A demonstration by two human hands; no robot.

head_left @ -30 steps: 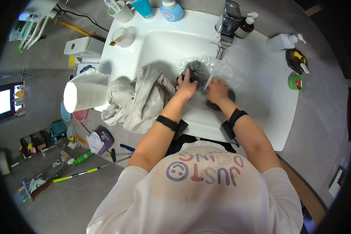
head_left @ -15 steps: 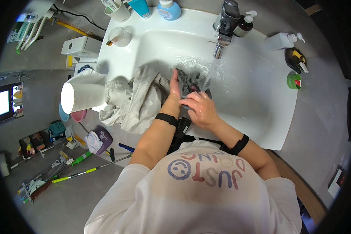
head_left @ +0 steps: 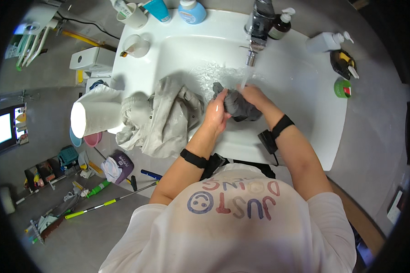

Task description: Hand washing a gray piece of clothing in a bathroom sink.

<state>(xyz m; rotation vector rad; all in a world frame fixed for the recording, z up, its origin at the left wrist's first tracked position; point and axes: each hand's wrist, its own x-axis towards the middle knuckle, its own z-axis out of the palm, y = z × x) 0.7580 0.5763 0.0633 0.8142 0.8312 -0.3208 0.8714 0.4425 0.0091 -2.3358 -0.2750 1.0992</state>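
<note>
- The person stands at a white sink point(head_left: 305, 95) with both hands in the basin, under the tap point(head_left: 255, 32), where water is running.
- The left hand point(head_left: 215, 116) and the right hand point(head_left: 255, 96) hold a dark grey cloth point(head_left: 239, 107) between them; the fingers of both are clamped on it, bunching it into a wad just below the stream.
- The cloth looks soaked and the basin around it is wet, so I judge the washing of this piece to be well under way; I cannot tell whether it is rinsed clean.
- A pale beige garment point(head_left: 161, 120) lies heaped over the sink's left rim, half in the basin, touched by neither hand. It looks damp in places, yet I cannot say if it has been washed.
- A white paper roll point(head_left: 93, 118) stands just beside that heap, and pump bottles point(head_left: 325, 42) and cups point(head_left: 134, 17) sit along the back of the surface.
- The tap is not turned off and nothing is hung to dry.
</note>
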